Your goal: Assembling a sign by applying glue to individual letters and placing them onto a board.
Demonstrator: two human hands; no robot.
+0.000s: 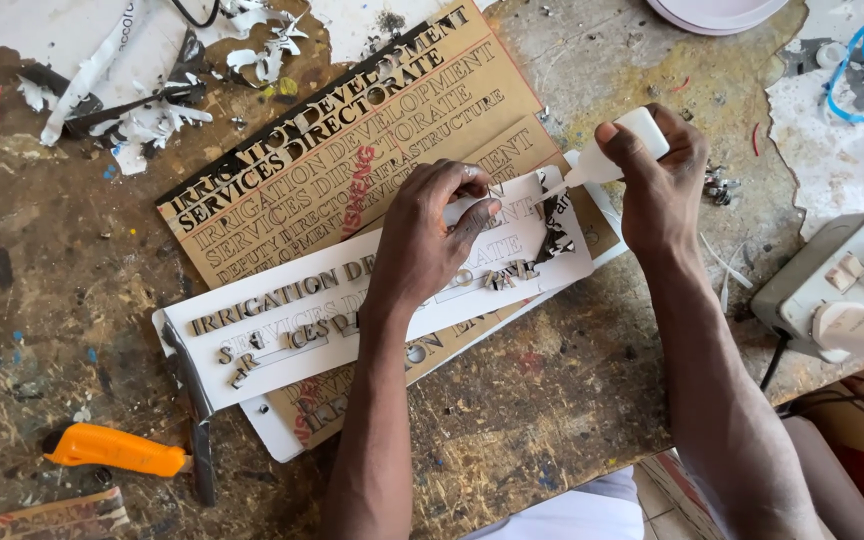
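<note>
From the head camera, the left hand [432,225] hovers over the white sign panel [282,330], its fingers [474,215] pinched closed on a small cut-out letter [493,190] held just above the panel's upper edge; the right hand [664,175] is clenched round a small white glue bottle [617,150], thumb on its base, with the nozzle tipped down and left so that its tip sits just beside the pinched letter; the panel lies slantwise on a tan lettered board [352,130], which rests on the scarred, glue-stained counter [72,330]; rows of letters already stand on the panel, some complete near its left end, others loose or gapped in the lower row [282,345]; an orange-handled utility knife [117,450] lies near the counter's front-left corner, well apart from both hands, and a white power adapter [837,290] sits at the right edge; in my judgement the gluing calls for a light squeeze, a small bead kept to the letter's back, and a steady pinch so the piece does not twist before it is set in line with its neighbours.
</note>
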